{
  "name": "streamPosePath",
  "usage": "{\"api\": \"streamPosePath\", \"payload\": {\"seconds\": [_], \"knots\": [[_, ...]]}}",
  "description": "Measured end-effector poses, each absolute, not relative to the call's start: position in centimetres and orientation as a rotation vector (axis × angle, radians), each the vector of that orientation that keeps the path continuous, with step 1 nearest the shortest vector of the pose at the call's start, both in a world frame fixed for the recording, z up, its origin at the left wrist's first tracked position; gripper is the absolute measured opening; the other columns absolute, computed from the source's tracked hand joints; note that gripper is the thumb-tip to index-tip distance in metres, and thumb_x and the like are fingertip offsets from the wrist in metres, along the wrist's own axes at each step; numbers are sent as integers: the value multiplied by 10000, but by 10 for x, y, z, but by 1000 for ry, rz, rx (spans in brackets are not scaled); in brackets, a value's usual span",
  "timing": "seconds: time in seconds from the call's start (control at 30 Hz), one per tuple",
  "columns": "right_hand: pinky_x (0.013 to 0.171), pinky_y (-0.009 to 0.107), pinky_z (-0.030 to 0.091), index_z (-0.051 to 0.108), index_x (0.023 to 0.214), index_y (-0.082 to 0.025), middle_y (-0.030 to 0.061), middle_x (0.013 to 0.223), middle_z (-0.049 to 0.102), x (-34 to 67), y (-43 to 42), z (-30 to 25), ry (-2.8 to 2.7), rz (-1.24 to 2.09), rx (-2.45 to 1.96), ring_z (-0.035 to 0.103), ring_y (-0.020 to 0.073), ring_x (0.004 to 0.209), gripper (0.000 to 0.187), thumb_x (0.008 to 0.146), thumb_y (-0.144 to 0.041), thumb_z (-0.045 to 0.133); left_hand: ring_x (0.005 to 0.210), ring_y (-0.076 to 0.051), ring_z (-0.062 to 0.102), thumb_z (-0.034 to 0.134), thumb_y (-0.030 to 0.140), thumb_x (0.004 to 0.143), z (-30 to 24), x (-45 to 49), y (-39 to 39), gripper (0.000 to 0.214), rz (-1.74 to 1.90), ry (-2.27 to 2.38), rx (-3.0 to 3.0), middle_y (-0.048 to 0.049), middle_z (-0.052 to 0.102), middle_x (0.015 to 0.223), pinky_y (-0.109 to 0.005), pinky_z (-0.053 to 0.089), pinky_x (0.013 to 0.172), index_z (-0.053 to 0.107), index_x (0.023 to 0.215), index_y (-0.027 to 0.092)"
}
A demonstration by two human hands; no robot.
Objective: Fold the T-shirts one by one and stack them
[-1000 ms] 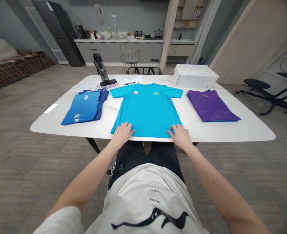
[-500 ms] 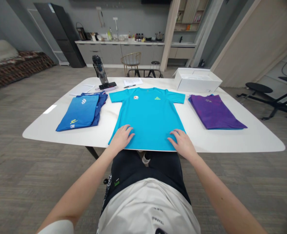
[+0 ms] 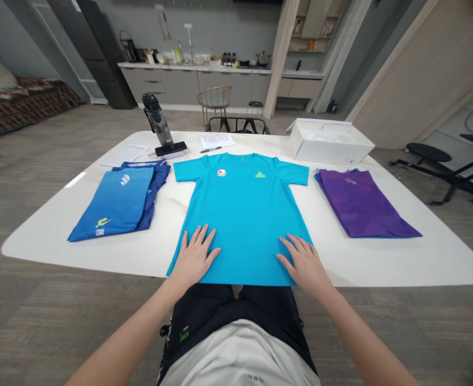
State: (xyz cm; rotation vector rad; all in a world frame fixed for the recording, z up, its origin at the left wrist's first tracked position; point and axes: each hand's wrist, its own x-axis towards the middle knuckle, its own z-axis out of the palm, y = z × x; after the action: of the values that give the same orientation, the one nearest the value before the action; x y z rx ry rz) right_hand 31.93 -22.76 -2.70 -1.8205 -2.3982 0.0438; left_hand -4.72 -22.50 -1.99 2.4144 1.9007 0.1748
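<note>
White bench (image 3: 39, 252) with shirts laid out, kitchen cabinets (image 3: 188, 86) behind

Nearest, the left hand (image 3: 194, 257) and the right hand (image 3: 304, 262) are kept fully open, palms down and fingers spread; nothing is gripped, only cloth is touched. Both are laid on the lower part of a cyan T-shirt (image 3: 240, 225), which is spread flat at the bench's near edge, collar pointing away. Light, even pressure from both palms is judged best here, so the cloth is not bunched. Beside it, a folded blue shirt (image 3: 111, 206) is placed at left and a folded purple shirt (image 3: 365, 206) at right. Farther away, a water bottle (image 3: 158, 120), a phone (image 3: 171, 148), a paper sheet (image 3: 217, 140) and an open white box (image 3: 330, 142) are seen.
</note>
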Motion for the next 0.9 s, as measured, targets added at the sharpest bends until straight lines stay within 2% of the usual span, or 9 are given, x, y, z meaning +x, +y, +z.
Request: {"api": "streamPosePath", "payload": {"seconds": [0.1,0.2,0.27,0.43,0.53,0.73,0.83,0.9], "knots": [[1193,564,353,521,1521,-259,106,1608,447,315,-203,-23,-2389,75,-1780,365,348,1495,618,1033,-607,374,1561,-325,271,348,563,1044,-14,-44,-206,611,188,1860,2431,-70,312,1682,-623,227,1252,370,1606,324],[1214,629,281,458,1565,-284,68,1676,331,305,-166,-19,-2454,116,-1766,246,363,1552,640,1038,-628,335,1568,-309,256,303,560,1055,-10,-40,-171,614,189,1827,2444,-72,270,1699,-607,222,1254,358,1611,304],[1209,666,253,414,1589,-305,55,1693,289,296,-134,-17,-2497,150,-1766,215,362,1563,649,1044,-638,296,1571,-302,247,278,562,1060,-8,-35,-139,622,184,1811,2447,-78,250,1705,-597,231,1251,349,1614,288],[1187,706,236,351,1616,-317,56,1710,239,283,-45,-17,-2459,98,-1826,192,366,1567,637,1060,-611,254,1582,-300,212,294,549,1060,-15,-24,-51,622,214,1832,2456,-93,233,1710,-585,213,1254,341,1616,274],[1173,684,276,336,1624,-322,54,1714,233,288,-6,-25,-2424,82,-1893,216,389,1554,624,1065,-588,254,1588,-287,191,303,552,1058,-26,-20,-13,612,215,1817,2461,-68,226,1716,-568,171,1269,338,1616,304],[1129,577,348,415,1591,-304,69,1655,379,306,12,-33,-2438,-41,-1915,357,426,1459,623,1053,-596,298,1562,-297,268,280,564,1058,-37,-20,17,609,187,1829,2424,-85,308,1688,-575,186,1260,395,1589,289],[1033,510,418,502,1524,-252,116,1549,518,313,21,-21,-2422,-70,-1901,476,388,1332,596,1058,-571,313,1508,-314,366,335,517,1058,-33,-16,35,573,241,1871,2463,-122,404,1637,-556,243,1242,472,1540,239],[976,466,431,562,1455,-217,149,1440,602,322,39,-10,-2379,-90,-1921,527,356,1236,545,1065,-518,331,1443,-302,452,379,453,1055,-29,-6,57,516,281,1790,2512,-125,485,1577,-500,322,1211,526,1491,219]]}}
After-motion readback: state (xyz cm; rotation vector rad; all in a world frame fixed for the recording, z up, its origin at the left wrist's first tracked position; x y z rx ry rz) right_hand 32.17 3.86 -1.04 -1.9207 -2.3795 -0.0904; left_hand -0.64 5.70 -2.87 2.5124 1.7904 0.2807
